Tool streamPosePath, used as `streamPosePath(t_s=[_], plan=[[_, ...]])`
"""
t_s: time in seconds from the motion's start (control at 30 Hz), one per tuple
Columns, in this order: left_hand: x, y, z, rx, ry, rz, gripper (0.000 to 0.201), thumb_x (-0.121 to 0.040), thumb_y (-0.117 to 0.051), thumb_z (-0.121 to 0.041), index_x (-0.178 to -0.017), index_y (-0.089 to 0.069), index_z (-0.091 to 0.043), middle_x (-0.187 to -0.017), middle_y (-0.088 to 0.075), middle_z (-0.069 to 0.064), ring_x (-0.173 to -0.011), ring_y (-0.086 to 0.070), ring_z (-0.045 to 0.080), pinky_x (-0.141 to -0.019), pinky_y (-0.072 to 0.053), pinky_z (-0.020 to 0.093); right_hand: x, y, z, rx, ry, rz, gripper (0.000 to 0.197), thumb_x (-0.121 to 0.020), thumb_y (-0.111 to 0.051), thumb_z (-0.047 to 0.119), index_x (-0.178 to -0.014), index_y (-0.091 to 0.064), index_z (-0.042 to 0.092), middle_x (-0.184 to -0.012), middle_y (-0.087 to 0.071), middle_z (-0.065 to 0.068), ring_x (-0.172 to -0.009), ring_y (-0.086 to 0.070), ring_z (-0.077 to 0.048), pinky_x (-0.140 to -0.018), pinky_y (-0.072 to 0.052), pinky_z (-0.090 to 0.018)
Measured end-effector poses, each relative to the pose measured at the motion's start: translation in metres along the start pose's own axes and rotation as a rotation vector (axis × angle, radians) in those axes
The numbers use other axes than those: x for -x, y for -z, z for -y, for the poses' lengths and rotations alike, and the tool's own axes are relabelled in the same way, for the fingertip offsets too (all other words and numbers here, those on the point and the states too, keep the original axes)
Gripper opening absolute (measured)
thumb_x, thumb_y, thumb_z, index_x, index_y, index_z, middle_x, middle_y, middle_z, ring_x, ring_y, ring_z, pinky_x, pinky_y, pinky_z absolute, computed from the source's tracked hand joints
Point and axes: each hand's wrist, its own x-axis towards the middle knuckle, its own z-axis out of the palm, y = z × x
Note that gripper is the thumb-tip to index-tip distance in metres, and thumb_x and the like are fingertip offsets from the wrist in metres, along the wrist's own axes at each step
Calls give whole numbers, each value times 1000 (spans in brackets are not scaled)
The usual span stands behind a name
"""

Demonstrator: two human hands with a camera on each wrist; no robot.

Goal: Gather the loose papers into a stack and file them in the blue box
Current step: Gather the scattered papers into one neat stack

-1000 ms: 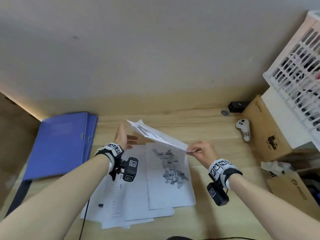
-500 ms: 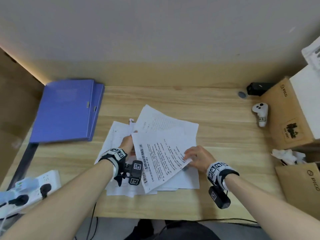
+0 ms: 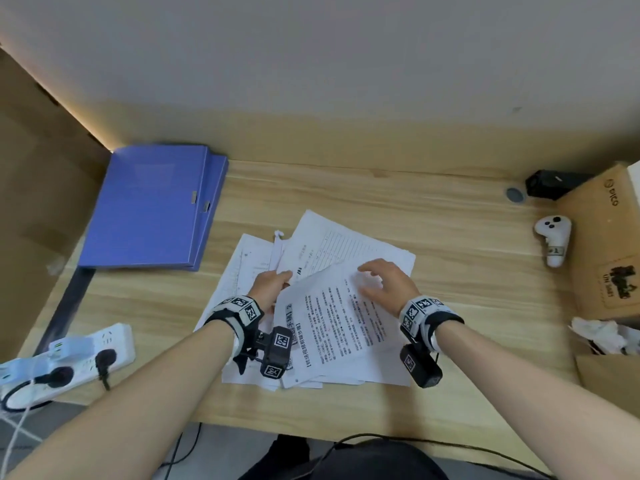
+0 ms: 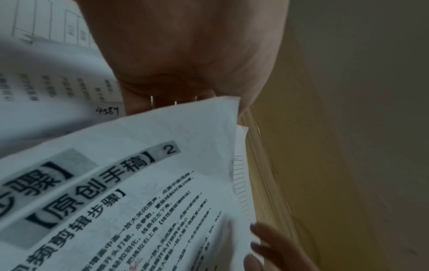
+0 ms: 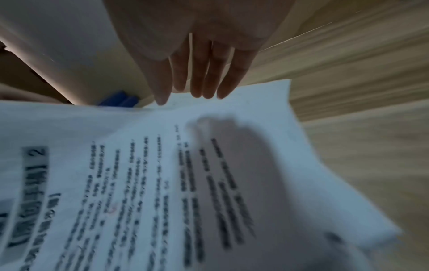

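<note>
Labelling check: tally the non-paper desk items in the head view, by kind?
Blue file boxes: 2
Cardboard boxes: 2
White power strips: 2
White handheld controller: 1
Black device by the wall: 1
Total: 8

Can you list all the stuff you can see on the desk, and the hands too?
papers: several loose sheets, white with black print, fanned in a messy pile mid-desk
blue boxes: two, blue, lying flat and closed at the desk's back left
power strip: one, white, plugs in it, front left edge
game controller: one, white, right side beside the cardboard box
cardboard box: one, brown, far right
black gadget: one, back right corner
desk: one, light wood
left hand: holds the pile's left side, fingers hidden under a sheet
right hand: fingers spread over the top sheet
</note>
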Motion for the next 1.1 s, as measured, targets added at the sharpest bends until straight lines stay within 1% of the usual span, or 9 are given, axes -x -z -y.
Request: streamPosePath(t_s=[0.13,0.37,0.53,0.67,0.8,0.87,0.93,1.03,1.1], plan=[[-12,-1,7,-80,-5,-33,29,-95,-49,-16,-66,-47,-11,-61,-50,5,-48,-42,20,-45,-27,25,-31,-17,23,86,125,104,62,-78,-74,31,-136,-51,27,-148,-39,5,-136,-34,-16,-107,-39,-38],[-16,-14,9,-54,24,-89,37,-98,-49,-9,-64,-41,-23,-69,-50,0,-63,-48,14,-59,-37,25,-55,-46,18,314,125,98,64,-71,-76,46,-130,-54,32,-128,-50,5,-116,-39,-21,-100,-38,-37],[-26,-20,22,-76,15,-89,18,-89,-55,-21,-75,-54,-9,-77,-54,13,-75,-53,22,-70,-40,30,-59,-45,1,318,118,117,40,-70,-74,50,-106,-62,38,-114,-47,9,-105,-37,-17,-95,-37,-35],[-56,-21,46,-66,46,-120,24,-69,-52,-33,-80,-57,-12,-80,-57,11,-77,-55,22,-74,-42,33,-61,-43,-7,307,137,107,14,-76,-72,43,-82,-61,36,-103,-50,14,-95,-36,-12,-88,-40,-32],[-39,-20,29,-69,49,-72,15,-84,-56,-24,-83,-60,-10,-84,-60,13,-81,-59,24,-73,-44,34,-57,-33,-13,268,143,119,20,-82,-71,29,-100,-63,27,-103,-59,10,-96,-53,-16,-84,-43,-29],[-32,-19,21,-33,61,-64,13,-94,-54,-15,-86,-63,-9,-87,-64,12,-83,-62,26,-71,-48,31,-55,-30,-16,275,135,120,9,-82,-70,26,-86,-62,31,-91,-60,12,-90,-54,-15,-78,-43,-29],[-30,-19,19,9,84,-51,14,-97,-51,-10,-96,-64,-7,-93,-67,14,-83,-63,27,-67,-51,27,-53,-29,-22,276,122,120,15,-83,-68,24,-75,-59,33,-85,-55,14,-88,-50,-15,-74,-41,-28],[-30,-19,17,70,114,-21,17,-99,-49,-9,-109,-62,-6,-100,-67,17,-85,-64,29,-68,-56,32,-51,-19,-30,198,61,100,11,-88,-63,24,-80,-59,31,-92,-54,10,-92,-45,-15,-76,-42,-29],[-31,-19,17,70,125,-16,10,-101,-47,-10,-107,-54,-13,-94,-64,16,-85,-64,31,-71,-56,35,-53,-6,-38,92,-39,50,10,-93,-57,20,-84,-57,25,-96,-60,7,-92,-52,-16,-77,-46,-31]])
